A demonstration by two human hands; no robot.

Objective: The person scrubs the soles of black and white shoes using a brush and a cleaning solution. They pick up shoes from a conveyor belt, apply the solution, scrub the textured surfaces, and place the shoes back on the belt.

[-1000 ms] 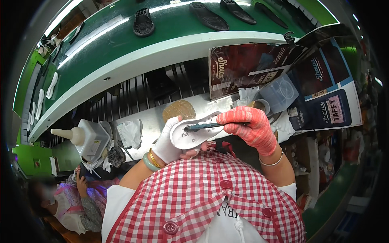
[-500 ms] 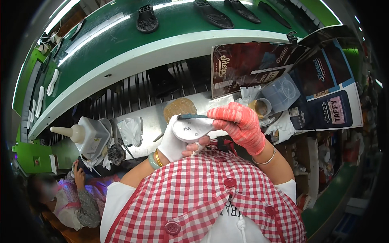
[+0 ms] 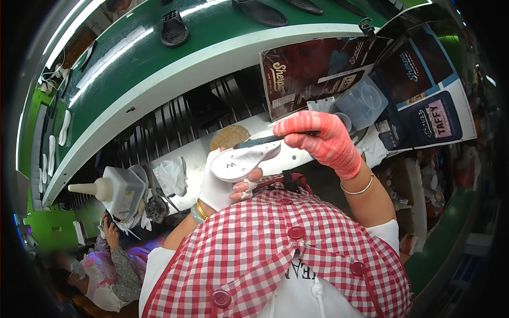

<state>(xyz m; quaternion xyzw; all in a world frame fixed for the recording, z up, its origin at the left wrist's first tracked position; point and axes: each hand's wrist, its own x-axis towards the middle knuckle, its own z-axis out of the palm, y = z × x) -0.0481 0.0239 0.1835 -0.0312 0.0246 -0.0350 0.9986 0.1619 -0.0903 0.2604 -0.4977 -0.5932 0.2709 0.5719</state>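
Note:
A white shoe sole (image 3: 238, 165) with dark marks on its face is gripped by my left hand (image 3: 216, 185), which wears a white glove with bare fingertips. The hand's fingers curl round the sole's lower edge. In a coral knitted glove, my right hand (image 3: 323, 142) pinches a thin dark brush (image 3: 265, 140). The brush slants down to the left along the sole's upper edge, and its tip seems to touch it. Behind the sole lies a tan round pad (image 3: 230, 135) on the metal work surface.
A white squeeze bottle with a nozzle (image 3: 114, 191) and crumpled white paper (image 3: 170, 177) stand to the left. At right are a clear plastic tub (image 3: 363, 103) and cardboard panels (image 3: 318, 71). Beyond runs a green conveyor belt (image 3: 212, 34) carrying black soles (image 3: 174, 29). Another person (image 3: 114, 265) sits lower left.
My left hand has shifted left and turned the sole, showing more of its length. My right hand has risen a little, and the brush now slants instead of lying nearly level.

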